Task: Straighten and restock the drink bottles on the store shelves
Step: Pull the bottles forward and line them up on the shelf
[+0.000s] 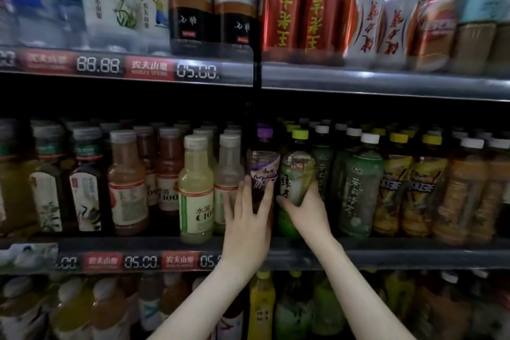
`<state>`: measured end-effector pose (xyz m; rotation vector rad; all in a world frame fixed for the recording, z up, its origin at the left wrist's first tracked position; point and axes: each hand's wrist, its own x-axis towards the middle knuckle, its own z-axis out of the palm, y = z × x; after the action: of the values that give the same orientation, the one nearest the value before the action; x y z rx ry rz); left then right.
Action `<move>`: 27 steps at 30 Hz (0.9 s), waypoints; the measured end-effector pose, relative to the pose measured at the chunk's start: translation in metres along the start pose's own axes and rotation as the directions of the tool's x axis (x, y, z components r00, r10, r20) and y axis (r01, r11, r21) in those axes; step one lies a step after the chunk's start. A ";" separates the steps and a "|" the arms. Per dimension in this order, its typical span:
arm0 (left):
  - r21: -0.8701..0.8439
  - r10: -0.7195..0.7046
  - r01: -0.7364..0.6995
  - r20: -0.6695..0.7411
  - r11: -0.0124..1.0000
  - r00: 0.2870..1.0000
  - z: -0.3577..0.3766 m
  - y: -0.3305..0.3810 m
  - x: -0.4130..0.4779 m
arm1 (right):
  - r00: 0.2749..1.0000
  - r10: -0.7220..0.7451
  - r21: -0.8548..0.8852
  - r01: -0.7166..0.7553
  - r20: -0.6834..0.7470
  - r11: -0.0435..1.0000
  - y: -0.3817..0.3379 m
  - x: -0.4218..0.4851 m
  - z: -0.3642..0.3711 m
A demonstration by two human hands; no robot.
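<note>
Reaching in: I had both hands at the front row of the middle shelf [386, 252], just right of the dark upright post [256, 77] that split the shelving.
Left hand [248, 218]: fingers were straight and spread, laid flat on the front of the purple-capped bottle [263, 171]; it gripped nothing.
Right hand [306, 212]: it was curled round the lower body of the green tea bottle [296, 174], thumb on the bottle's left side and fingers wrapped round its right.
Purple-capped bottle: it stood upright at the shelf's front, against the post and just beside the green tea bottle.
Green tea bottle: it had a lime-green cap and sat at the front of its row; I could not tell whether its base rested on the shelf.
Right-hand neighbours: a white-capped green bottle [361, 185] came next, then yellow-capped bottles [397, 188] and orange bottles [463, 193].
Left-hand neighbours: a pale yellow bottle [196, 196] stood right at the shelf's front lip, with reddish bottles [127, 182] further left.
Top shelf: I saw red cans [278, 14] and dark coffee bottles [190, 8] either side of the post.
Price tag [196, 70]: it read 05.00.
Bottom shelf: a yellow bottle [262, 306] showed between my forearms; the rest was blurred.
</note>
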<state>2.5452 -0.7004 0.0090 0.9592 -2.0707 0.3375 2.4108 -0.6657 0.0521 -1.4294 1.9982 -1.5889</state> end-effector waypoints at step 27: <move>0.025 -0.341 0.673 0.876 0.739 0.341 0.196 0.060 -0.628 | 0.421 0.713 -0.674 -0.267 0.561 0.688 0.544 -0.516 0.090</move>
<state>2.6310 -0.4392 -0.5921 1.7089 -2.3086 -1.0600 2.4360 -0.3512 -0.6347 -1.1247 1.9513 -0.0389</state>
